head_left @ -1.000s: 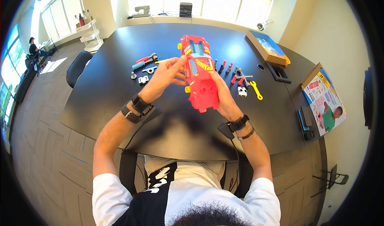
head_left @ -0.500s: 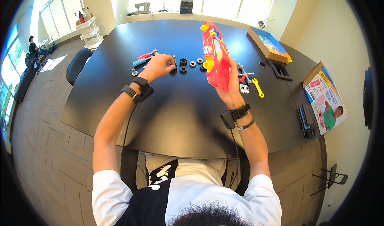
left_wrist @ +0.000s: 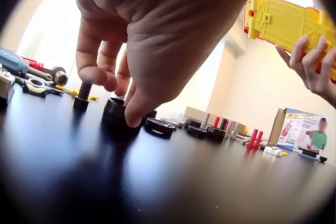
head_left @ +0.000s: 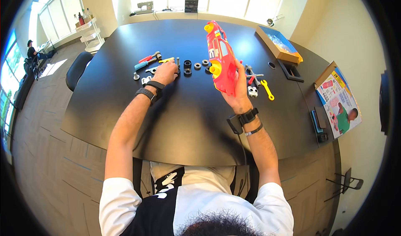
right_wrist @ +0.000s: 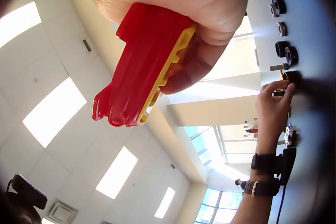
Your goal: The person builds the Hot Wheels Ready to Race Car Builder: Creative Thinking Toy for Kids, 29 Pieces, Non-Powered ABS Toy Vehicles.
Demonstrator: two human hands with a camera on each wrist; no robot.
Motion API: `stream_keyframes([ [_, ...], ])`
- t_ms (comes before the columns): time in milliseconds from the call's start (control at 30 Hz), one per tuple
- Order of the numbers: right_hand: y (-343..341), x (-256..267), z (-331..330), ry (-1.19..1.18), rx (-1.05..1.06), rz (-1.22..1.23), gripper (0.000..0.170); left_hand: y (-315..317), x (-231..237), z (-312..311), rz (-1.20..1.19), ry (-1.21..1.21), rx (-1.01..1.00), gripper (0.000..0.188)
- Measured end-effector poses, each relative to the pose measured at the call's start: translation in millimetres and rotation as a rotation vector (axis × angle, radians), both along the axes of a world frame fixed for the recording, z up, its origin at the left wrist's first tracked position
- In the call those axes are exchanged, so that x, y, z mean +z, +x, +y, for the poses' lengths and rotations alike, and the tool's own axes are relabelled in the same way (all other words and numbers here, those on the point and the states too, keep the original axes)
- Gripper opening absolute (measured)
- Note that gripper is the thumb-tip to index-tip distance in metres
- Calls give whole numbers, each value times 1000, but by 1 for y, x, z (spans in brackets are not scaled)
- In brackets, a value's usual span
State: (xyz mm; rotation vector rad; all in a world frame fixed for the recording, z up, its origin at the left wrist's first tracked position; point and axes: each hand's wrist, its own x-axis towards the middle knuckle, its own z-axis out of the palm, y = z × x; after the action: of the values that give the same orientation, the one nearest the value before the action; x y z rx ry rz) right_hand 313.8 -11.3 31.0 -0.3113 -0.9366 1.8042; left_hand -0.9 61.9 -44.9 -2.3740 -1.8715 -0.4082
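Note:
My right hand [head_left: 239,90] holds up a toy car [head_left: 227,71], red with a yellow underside, its nose pointing away and its side with yellow wheel hubs turned left. The underside [left_wrist: 286,22] shows in the left wrist view. Down on the table, my left hand [head_left: 166,72] has its thumb and fingers around a black toy wheel [left_wrist: 111,112], pinching it close over the tabletop. Beside those fingers a dark screw [left_wrist: 82,97] stands upright. More black wheels [head_left: 187,67] and grey-hubbed rings [head_left: 197,65] lie just right of the hand.
Left of the hand lie a blue-handled toy screwdriver [head_left: 144,64] and a grey bolt [head_left: 136,76]. On the right are a yellow wrench [head_left: 267,90], a white engine-like block [head_left: 252,91], an open carton [head_left: 267,44] and a printed box [head_left: 340,104].
My left hand has left the car and gone down to the wheels on the table, then drawn slightly nearer. My right hand has turned the car onto its side and moved it right.

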Motion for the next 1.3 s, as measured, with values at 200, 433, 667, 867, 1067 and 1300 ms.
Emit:
stream_keyframes([
  [200, 8, -3, -4, -15, -10, -16, 64, -6, 9, -15, -136, 158, -110, 16],
  [433, 13, -14, -1, -55, -37, -16, 65, 46, 96, -98, -591, 202, -298, 21],
  [667, 10, -18, -1, -103, -2, 30, 63, 95, 126, -149, -774, 306, -536, 49],
  [867, 11, -23, 0, -111, 63, 55, 63, 99, 121, -136, -550, 386, -590, 68],
  [1067, 10, -9, -11, -153, 23, 61, 62, 109, 117, -149, -480, 407, -542, 78],
  [1300, 30, -14, -3, -169, -19, 64, 58, 78, 116, -141, -596, 475, -564, 20],
])
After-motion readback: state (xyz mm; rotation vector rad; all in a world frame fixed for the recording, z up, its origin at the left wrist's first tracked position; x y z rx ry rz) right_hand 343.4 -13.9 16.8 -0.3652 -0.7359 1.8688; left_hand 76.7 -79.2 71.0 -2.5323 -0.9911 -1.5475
